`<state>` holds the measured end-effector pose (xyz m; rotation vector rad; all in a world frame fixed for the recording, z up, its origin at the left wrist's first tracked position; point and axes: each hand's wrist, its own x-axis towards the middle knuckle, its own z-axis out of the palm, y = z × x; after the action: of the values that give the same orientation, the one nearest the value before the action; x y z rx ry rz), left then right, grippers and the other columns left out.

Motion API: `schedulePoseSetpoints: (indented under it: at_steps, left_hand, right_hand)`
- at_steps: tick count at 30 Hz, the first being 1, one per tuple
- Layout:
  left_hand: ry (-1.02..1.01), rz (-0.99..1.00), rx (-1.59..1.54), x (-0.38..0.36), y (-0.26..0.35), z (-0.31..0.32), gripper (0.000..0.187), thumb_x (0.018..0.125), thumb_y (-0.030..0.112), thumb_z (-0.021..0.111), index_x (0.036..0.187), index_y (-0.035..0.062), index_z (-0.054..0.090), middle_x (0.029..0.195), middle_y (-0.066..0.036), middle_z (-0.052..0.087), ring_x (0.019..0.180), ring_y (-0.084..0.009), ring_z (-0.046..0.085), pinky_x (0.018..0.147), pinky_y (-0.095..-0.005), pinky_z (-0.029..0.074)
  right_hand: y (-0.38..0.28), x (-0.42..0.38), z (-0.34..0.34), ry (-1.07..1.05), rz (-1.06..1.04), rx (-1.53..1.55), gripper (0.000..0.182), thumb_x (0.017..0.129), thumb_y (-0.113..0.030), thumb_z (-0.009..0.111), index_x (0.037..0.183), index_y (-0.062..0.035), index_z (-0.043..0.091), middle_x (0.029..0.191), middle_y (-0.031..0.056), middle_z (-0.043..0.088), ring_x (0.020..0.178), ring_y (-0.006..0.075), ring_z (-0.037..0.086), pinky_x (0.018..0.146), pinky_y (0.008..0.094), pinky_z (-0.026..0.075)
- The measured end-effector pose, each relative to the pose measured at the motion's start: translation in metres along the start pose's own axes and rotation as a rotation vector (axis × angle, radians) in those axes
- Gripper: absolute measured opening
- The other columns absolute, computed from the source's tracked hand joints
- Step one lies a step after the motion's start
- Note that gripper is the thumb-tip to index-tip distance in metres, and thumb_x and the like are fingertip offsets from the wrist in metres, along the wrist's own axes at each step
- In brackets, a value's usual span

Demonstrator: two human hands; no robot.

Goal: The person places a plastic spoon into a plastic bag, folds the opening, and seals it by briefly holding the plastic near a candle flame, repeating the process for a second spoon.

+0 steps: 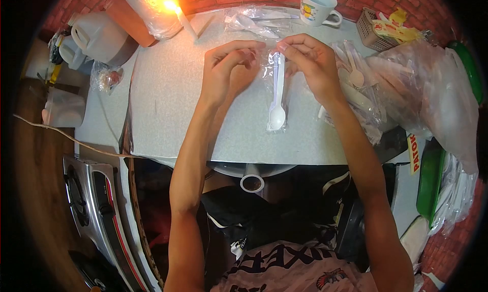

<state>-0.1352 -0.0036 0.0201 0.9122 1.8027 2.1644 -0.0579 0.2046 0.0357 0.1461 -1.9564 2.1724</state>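
A white plastic spoon (277,118) sits bowl-down in a clear plastic sleeve (270,83), seemingly with another utensil's handle beside it. My right hand (316,65) pinches the sleeve's top edge between thumb and fingers, close to the handle ends. My left hand (223,65) is closed at the sleeve's upper left corner, its fingertips gripping the thin film. Just beyond my hands lies a small pile of wrapped plastic utensils (251,25). Left of that, a lit candle (185,22) stands tilted on the grey-white table (168,98).
A mug (317,7) stands at the back, with a woven basket (367,28) to its right. Bags of spoons (358,78) and a large clear bag (437,93) crowd the right side. Plastic jugs (96,37) stand on the left, above a gas stove (94,205).
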Motion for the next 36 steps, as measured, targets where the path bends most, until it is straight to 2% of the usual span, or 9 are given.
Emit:
schedulePoseSetpoints:
  at_steps: [2,7,10,12,16,21,27,36]
  left_hand:
    - [-0.02,0.013,-0.055,0.0,0.002,0.001,0.028,0.103,0.016,0.058,0.112,-0.0039,0.076,0.094,-0.007,0.072,0.08,-0.0127,0.06,0.078,-0.0281,0.05]
    - [0.149,-0.089,0.1,-0.002,0.007,0.015,0.021,0.098,0.015,0.071,0.106,-0.0029,0.078,0.087,-0.005,0.073,0.077,-0.0113,0.06,0.073,-0.0255,0.049]
    - [0.182,-0.108,-0.005,-0.003,0.015,0.02,0.02,0.094,0.015,0.076,0.104,-0.0024,0.079,0.086,-0.004,0.073,0.078,-0.0104,0.06,0.072,-0.0247,0.049]
    - [0.177,-0.092,0.018,-0.002,0.009,0.016,0.02,0.095,0.016,0.076,0.103,-0.0021,0.079,0.085,-0.004,0.073,0.078,-0.0103,0.06,0.072,-0.0248,0.049]
    - [0.171,-0.076,0.053,-0.002,0.009,0.015,0.02,0.095,0.017,0.076,0.103,-0.0015,0.079,0.085,-0.004,0.073,0.077,-0.0098,0.06,0.072,-0.0248,0.049]
    - [0.183,-0.081,0.08,-0.002,0.01,0.016,0.02,0.095,0.017,0.076,0.102,-0.0014,0.08,0.085,-0.004,0.074,0.076,-0.0094,0.06,0.07,-0.0244,0.048]
    - [0.185,-0.052,0.094,-0.003,0.009,0.015,0.017,0.094,0.014,0.076,0.101,-0.0011,0.08,0.084,-0.004,0.074,0.075,-0.0089,0.06,0.069,-0.0238,0.048]
    - [0.139,-0.056,0.073,-0.004,0.005,0.017,0.013,0.095,0.01,0.074,0.099,-0.0011,0.08,0.084,-0.006,0.074,0.073,-0.0098,0.061,0.068,-0.0247,0.048]
  right_hand:
    - [0.001,0.0,0.002,0.009,0.007,0.005,0.021,0.1,-0.016,0.068,0.111,0.0013,0.07,0.096,0.0081,0.075,0.081,0.0093,0.068,0.062,0.0233,0.056]
    - [0.001,-0.001,0.005,0.007,0.007,0.002,0.022,0.099,-0.017,0.069,0.111,0.0016,0.07,0.097,0.0086,0.075,0.082,0.0094,0.069,0.062,0.0232,0.056]
    - [0.002,-0.002,0.007,-0.008,0.003,-0.037,0.026,0.1,-0.019,0.069,0.115,0.002,0.07,0.098,0.0088,0.075,0.081,0.0094,0.069,0.062,0.023,0.056]
    - [-0.001,-0.002,0.01,0.016,0.01,-0.041,0.03,0.1,-0.02,0.069,0.12,0.0017,0.069,0.098,0.0088,0.075,0.079,0.0093,0.068,0.061,0.0229,0.056]
    - [0.005,0.0,0.007,0.017,0.0,-0.081,0.03,0.1,-0.022,0.069,0.12,0.001,0.071,0.097,0.0083,0.075,0.077,0.0089,0.067,0.061,0.0225,0.055]
    - [0.003,-0.001,0.004,0.003,-0.008,-0.099,0.026,0.1,-0.021,0.067,0.112,0.0008,0.075,0.094,0.0067,0.075,0.078,0.0091,0.067,0.065,0.0237,0.055]
    - [0.01,0.001,0.004,0.021,0.017,0.01,0.024,0.1,-0.019,0.065,0.111,-0.0001,0.076,0.094,0.0063,0.075,0.078,0.0089,0.067,0.067,0.0242,0.055]
    - [0.005,0.004,0.01,-0.013,-0.08,-0.124,0.025,0.101,-0.023,0.069,0.111,-0.0002,0.075,0.095,0.0055,0.076,0.077,0.0078,0.066,0.066,0.0233,0.053]
